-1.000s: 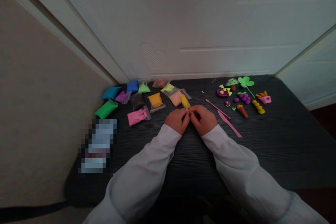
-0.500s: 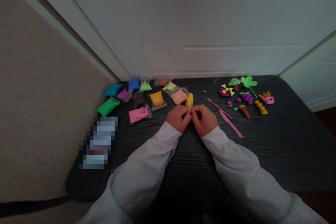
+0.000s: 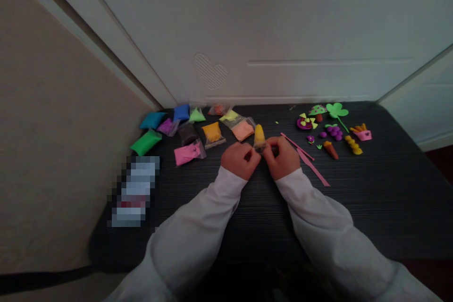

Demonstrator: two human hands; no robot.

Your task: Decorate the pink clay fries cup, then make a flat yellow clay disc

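A small clear bag of yellow modelling clay (image 3: 259,136) is held upright between my hands, its clear opening toward me. My left hand (image 3: 240,160) pinches the left side of the bag's mouth with thumb and forefinger. On the other side, my right hand (image 3: 282,157) grips the right edge of the same mouth in a pinch. A packet of peach clay (image 3: 242,130) lies just behind my left hand. Right of my right hand rest a thin pink modelling stick (image 3: 297,145) and a pink clay knife (image 3: 314,168).
Several clay packets, among them orange (image 3: 213,132), pink (image 3: 187,153) and green (image 3: 146,142), lie on the dark table (image 3: 226,226) at left. A pixelated phone-like object (image 3: 136,191) is nearer me. Small clay figures, including a green clover (image 3: 337,111), stand at right. A white panel (image 3: 226,23) rises behind.
My hands have moved slightly apart at the bag's mouth, which now spreads wider. The yellow bag has gone from leaning left to upright. The view has shifted a little.
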